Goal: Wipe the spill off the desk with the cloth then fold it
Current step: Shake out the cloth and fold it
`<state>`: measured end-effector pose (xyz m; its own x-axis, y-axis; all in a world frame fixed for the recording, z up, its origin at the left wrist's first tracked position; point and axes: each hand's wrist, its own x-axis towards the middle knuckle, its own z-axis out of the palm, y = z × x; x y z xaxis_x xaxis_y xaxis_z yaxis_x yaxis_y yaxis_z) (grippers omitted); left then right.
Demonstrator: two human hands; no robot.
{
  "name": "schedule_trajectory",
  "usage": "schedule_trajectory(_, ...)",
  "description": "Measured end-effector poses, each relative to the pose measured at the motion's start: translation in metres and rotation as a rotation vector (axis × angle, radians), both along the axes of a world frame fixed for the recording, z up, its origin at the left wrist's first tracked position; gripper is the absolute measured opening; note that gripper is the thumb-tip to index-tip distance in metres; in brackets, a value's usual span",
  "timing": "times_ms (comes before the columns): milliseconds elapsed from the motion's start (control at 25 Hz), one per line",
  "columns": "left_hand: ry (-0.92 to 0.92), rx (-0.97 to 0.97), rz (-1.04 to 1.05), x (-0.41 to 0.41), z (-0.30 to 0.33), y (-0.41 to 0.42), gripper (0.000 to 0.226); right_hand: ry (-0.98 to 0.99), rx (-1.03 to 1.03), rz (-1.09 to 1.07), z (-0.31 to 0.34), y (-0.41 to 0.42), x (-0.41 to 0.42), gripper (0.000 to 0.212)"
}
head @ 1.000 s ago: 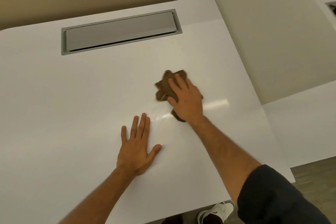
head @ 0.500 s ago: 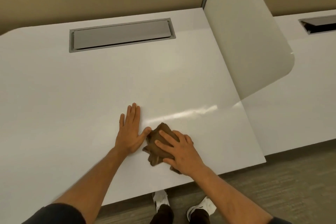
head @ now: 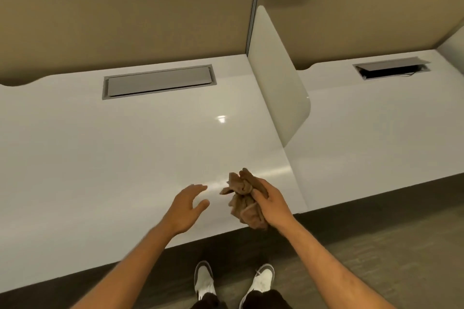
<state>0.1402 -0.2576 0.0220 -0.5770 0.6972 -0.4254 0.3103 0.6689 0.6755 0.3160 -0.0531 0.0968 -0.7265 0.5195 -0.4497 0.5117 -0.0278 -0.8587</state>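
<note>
We see a soft brown cloth, crumpled into a lumpy bunch, held in the right hand, whose grip is closed around it above the near edge of the glossy white table. The left hand hangs open and empty just left of it. Half a second ago both pressed flat on the table; now they are lifted.
</note>
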Motion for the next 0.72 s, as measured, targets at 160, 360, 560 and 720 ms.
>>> schedule_trajectory(160, -0.226, 0.130, 0.115, 0.057, 0.057, 0.036, 0.038, 0.182, -0.290, -0.173, 0.060, 0.017, 0.015, 0.030)
schedule_trajectory(360, -0.374, 0.372, 0.441, 0.082, 0.124, 0.075, 0.057, 0.338, -0.808, -0.286, 0.092, 0.040, 0.026, 0.048)
schedule_trajectory(560, -0.408, 0.457, 0.506, 0.092, 0.149, 0.076, 0.085, 0.388, -1.080, -0.282, 0.097, 0.047, 0.025, 0.053)
schedule_trajectory(720, -0.380, 0.552, 0.517, 0.079, 0.162, 0.065, 0.078, 0.312, -1.043, -0.173, 0.106, 0.046, 0.017, 0.062)
